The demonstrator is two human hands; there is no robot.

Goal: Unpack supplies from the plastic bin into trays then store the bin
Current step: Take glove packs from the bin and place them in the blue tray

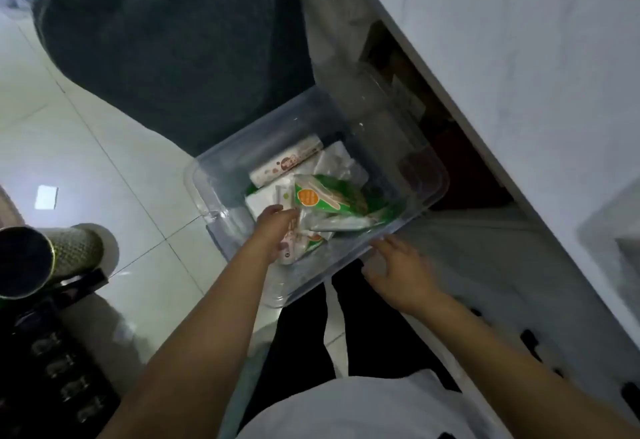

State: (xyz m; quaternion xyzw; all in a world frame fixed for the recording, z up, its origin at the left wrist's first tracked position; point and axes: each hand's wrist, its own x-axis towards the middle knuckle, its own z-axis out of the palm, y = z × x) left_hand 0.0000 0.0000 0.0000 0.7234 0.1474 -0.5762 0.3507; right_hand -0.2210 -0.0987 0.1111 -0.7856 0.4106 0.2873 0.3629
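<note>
Head view: clear plastic bin (pixel 221 175) sits on white tiled floor (pixel 104 168), just beside white counter (pixel 519 74) at right. Inside bin — packaged supplies: green-and-orange packet (pixel 322 197), white roll with brown print (pixel 284 164) toward far-left wall, white wrapped packs (pixel 341 164). Left hand (pixel 277 230) reaches into bin, fingers curled round small pink-and-white packet (pixel 290 248). Right hand (pixel 398 272) rests at bin's near-right rim — fingers spread, relaxed, holding nothing. Dark grey cushion-like mass (pixel 166 40) beyond bin at far side.

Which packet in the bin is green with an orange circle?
The green plastic packet lying mid-bin in the clear plastic bin; the others are white or pale.
</note>
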